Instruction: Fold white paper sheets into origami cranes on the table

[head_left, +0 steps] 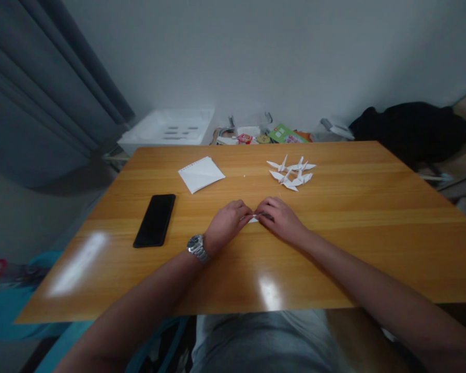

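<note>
A small piece of folded white paper lies at the middle of the wooden table, mostly covered by fingers. My left hand, with a silver watch on its wrist, pinches the paper's left side. On the opposite side my right hand pinches it too, and the fingertips of both hands nearly meet. Just beyond my right hand stand several white paper cranes in a cluster. Farther off, past my left hand, lies a stack of white paper sheets with a punched edge.
A black phone lies on the table's left part. Behind the far edge are a white plastic tray, a green booklet and other clutter. A dark cloth heap is at back right, and a grey curtain hangs at left.
</note>
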Demonstrator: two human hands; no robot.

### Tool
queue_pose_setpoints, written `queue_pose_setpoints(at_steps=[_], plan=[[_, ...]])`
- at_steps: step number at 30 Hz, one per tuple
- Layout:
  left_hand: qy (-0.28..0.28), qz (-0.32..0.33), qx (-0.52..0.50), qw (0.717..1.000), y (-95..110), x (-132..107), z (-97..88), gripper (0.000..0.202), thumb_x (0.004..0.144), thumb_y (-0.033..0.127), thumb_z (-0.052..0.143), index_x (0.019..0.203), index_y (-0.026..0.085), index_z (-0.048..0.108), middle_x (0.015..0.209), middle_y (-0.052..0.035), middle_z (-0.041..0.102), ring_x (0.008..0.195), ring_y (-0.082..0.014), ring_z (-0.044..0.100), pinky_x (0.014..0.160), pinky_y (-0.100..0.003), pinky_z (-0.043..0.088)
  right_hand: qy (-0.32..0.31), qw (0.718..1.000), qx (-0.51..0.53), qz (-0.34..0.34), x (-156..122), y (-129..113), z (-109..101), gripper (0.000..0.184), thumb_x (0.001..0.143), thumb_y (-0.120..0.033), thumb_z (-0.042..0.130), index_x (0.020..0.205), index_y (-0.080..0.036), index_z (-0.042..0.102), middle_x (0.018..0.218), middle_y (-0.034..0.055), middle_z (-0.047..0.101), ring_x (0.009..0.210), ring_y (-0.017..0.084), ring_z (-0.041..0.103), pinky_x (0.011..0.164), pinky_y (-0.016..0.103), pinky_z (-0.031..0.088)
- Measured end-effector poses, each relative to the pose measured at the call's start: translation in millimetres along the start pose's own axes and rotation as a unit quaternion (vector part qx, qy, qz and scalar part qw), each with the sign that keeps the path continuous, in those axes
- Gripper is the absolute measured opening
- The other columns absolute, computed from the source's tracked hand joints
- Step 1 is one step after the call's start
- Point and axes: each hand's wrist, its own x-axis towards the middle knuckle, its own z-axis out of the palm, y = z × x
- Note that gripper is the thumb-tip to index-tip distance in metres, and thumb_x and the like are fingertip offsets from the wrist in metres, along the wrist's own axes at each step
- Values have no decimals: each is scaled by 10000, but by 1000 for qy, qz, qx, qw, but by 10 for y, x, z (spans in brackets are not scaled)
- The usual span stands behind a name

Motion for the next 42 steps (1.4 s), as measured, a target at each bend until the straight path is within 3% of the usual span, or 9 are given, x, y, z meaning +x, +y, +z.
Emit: queue_pose_setpoints(at_steps=[4, 8, 14, 19, 26, 32, 37, 42], plan=[[14, -12, 73, 997, 109, -63, -137, 299, 1013, 365, 555, 1244, 198, 645, 1186, -120, 612, 1047, -265, 604, 948, -424, 500, 0, 1000, 9, 10, 16, -32, -30, 67, 976, -235, 615, 951, -206, 670, 977, 89, 665, 935, 254, 605, 828, 421, 496], [43, -76, 168, 982, 157, -190, -284, 456, 967, 419, 608, 1389, 253, 554, 1397, -173, 515, 1200, -368, 537, 968, -532, 472, 5, 1000, 22, 14, 34, -65, -77, 82, 983, -243, 601, 954, -214, 672, 966, 88, 669, 925, 258, 610, 815, 430, 505], [72, -155, 236, 957, -104, -477, -494, 549, 959, 467, 590, 1458, 254, 505, 1511, -215, 437, 1333, -457, 432, 991, -658, 429, 3, 1000, 30, 7, 64, -89, -108, 96, 983, -275, 610, 971, -225, 691, 987, 86, 677, 933, 260, 622, 831, 426, 505], [57, -219, 272, 935, -294, -574, -544, 595, 993, 541, 486, 1502, 233, 460, 1549, -240, 388, 1342, -462, 415, 936, -645, 471, 7, 999, 33, 18, 71, -94, -92, 78, 973, -243, 619, 960, -226, 693, 985, 78, 673, 933, 252, 626, 816, 402, 502], [32, -272, 288, 918, -323, -548, -556, 574, 1029, 518, 397, 1544, 265, 390, 1598, -194, 336, 1376, -412, 394, 971, -625, 458, -7, 999, 37, 24, 28, -67, -83, 83, 979, -238, 609, 959, -212, 685, 1000, 83, 665, 942, 240, 618, 832, 401, 505], [52, -208, 281, 935, -248, -456, -576, 517, 1006, 457, 499, 1454, 198, 494, 1528, -201, 427, 1353, -407, 424, 1057, -636, 385, -11, 999, 38, 38, 5, -27, -81, 81, 977, -243, 612, 939, -219, 678, 977, 78, 666, 925, 239, 616, 815, 396, 502], [16, -61, 123, 990, -91, -205, -430, 420, 984, 377, 586, 1346, 165, 558, 1254, -126, 607, 1147, -284, 576, 1024, -437, 470, -8, 998, 36, 41, 1, -14, -76, 58, 969, -222, 625, 941, -204, 673, 958, 75, 672, 930, 238, 615, 830, 388, 493], [2, -2, 42, 999, 19, 31, -184, 285, 993, 341, 595, 1209, 155, 615, 1129, -99, 634, 1048, -240, 604, 956, -368, 498, 8, 998, 36, 49, -7, 12, -51, 39, 942, -173, 650, 916, -194, 669, 936, 71, 671, 915, 236, 609, 820, 381, 482]])
